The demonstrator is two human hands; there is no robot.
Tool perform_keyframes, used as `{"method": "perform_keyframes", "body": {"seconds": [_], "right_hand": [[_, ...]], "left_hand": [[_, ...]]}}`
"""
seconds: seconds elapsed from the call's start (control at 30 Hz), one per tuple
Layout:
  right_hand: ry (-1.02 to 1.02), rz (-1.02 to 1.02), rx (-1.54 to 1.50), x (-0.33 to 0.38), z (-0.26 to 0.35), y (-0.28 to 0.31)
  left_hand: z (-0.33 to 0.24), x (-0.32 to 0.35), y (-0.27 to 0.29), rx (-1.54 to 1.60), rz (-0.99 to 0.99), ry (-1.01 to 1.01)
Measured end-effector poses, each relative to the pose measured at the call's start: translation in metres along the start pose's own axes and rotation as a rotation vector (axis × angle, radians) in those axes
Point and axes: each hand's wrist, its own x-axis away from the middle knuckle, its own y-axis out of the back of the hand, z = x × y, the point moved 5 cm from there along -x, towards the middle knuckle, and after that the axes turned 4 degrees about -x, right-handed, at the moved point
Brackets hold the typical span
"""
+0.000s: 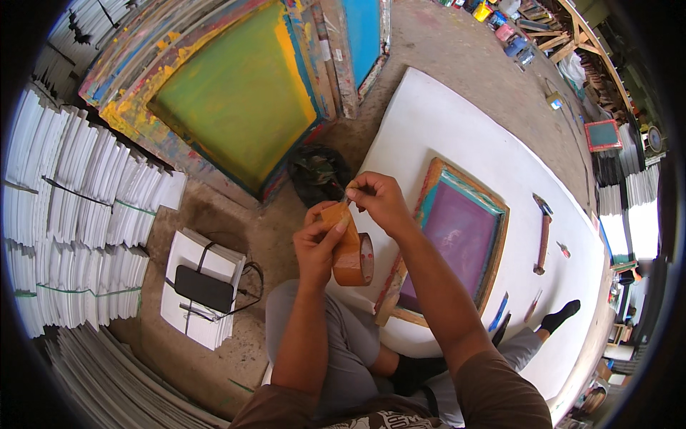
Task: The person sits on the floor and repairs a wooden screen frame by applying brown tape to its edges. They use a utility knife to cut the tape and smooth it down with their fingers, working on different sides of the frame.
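My left hand (316, 242) is closed on a roll of brown packing tape (348, 266), thumb pressed on the strip pulled up from it. The roll hangs below the fingers, its round core facing right. With thumb and fingertips together, my right hand (380, 201) pinches the upper end of that strip. Just right of the roll lies a wooden screen-printing frame (498, 264) with purple mesh (461, 232) and teal inner edges. It rests on a large white sheet (522, 161), partly covered by my right forearm.
A hammer (544, 239), a blue-handled tool (499, 312) and other small tools lie right of the frame. Large paint-stained screens (239, 96) lean at the far left. Paper stacks (78, 164) line the left side. A black phone-like object (204, 287) sits on a bundled stack.
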Motion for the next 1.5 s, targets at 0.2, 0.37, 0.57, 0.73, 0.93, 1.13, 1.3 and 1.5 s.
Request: {"method": "perform_keyframes", "body": {"seconds": [0.2, 0.37, 0.57, 0.73, 0.93, 1.13, 1.3, 1.5], "right_hand": [[0.052, -0.038, 0.077, -0.011, -0.011, -0.005], [0.211, -0.261, 0.225, -0.031, -0.033, 0.027], [0.039, -0.29, 0.18, -0.051, -0.039, 0.046], [0.198, -0.286, 0.28, -0.066, -0.05, 0.004], [0.142, -0.233, 0.278, -0.079, -0.066, -0.025], [0.148, -0.202, 0.678, -0.077, -0.059, -0.033], [0.286, -0.292, 0.424, -0.077, -0.066, -0.034], [0.295, -0.371, 0.458, -0.057, -0.05, -0.02]], "left_hand": [[0.012, -0.001, 0.011, -0.06, -0.059, 0.088], [0.017, 0.001, 0.007, 0.046, -0.007, 0.193], [0.019, 0.0, 0.004, 0.067, 0.021, 0.221], [0.015, 0.001, 0.003, 0.058, 0.008, 0.213], [0.018, 0.0, 0.005, 0.091, 0.024, 0.208], [0.018, 0.001, 0.004, 0.131, 0.029, 0.206], [0.014, 0.0, 0.002, 0.126, 0.024, 0.218], [0.024, 0.002, 0.01, 0.118, 0.001, 0.233]]}}
